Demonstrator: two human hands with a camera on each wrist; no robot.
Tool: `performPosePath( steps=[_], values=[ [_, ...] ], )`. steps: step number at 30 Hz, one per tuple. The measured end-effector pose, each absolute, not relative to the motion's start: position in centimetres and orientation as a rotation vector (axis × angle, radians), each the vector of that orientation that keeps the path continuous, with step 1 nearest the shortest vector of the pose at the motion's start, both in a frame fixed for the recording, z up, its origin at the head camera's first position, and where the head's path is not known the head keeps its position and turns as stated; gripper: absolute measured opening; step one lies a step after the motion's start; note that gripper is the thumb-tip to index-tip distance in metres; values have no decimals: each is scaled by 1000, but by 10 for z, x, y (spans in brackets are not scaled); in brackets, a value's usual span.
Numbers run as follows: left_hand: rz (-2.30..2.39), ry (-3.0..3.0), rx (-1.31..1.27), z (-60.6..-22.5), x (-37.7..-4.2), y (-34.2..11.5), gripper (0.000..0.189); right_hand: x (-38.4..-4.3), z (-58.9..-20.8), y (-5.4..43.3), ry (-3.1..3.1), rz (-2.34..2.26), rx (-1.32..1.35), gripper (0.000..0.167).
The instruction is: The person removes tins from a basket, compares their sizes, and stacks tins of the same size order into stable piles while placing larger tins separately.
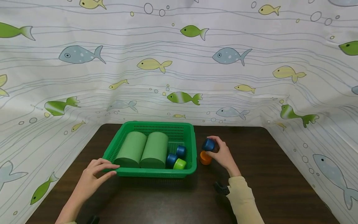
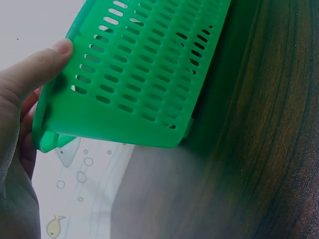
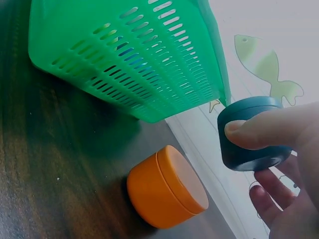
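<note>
My right hand [image 1: 222,154] holds a small dark-blue lidded jar [image 3: 249,133] between thumb and fingers, raised off the table beside the basket. Just below it an orange lidded jar [image 3: 162,189] stands on the table, right of the basket. With the thumb outside and fingers over the edge, my left hand [image 1: 96,172] grips the near left corner of the green plastic basket [image 1: 156,172]. Inside the basket lie two large pale-green cylinders [image 1: 130,149], two blue jars [image 1: 181,151] and a lime-green jar [image 1: 180,164].
A dark wooden table [image 1: 167,199] carries everything. Behind it and along both sides hangs a white sheet [image 1: 173,71] printed with fish. A black strap piece [image 1: 221,188] sits at my right wrist, above the cream sleeve [image 1: 243,199].
</note>
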State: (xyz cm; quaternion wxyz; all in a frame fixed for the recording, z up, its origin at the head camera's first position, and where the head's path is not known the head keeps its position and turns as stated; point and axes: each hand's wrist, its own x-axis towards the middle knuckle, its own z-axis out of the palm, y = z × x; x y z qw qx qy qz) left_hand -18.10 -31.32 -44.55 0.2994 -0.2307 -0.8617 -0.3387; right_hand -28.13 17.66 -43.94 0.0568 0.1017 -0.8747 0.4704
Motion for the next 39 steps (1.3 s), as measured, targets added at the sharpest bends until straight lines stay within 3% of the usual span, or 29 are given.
performPosePath(
  steps=[39],
  values=[
    [-762,-2284,-648,-432,-177,-325,47,-277,-447,180,-2744,1357,385,60]
  ],
)
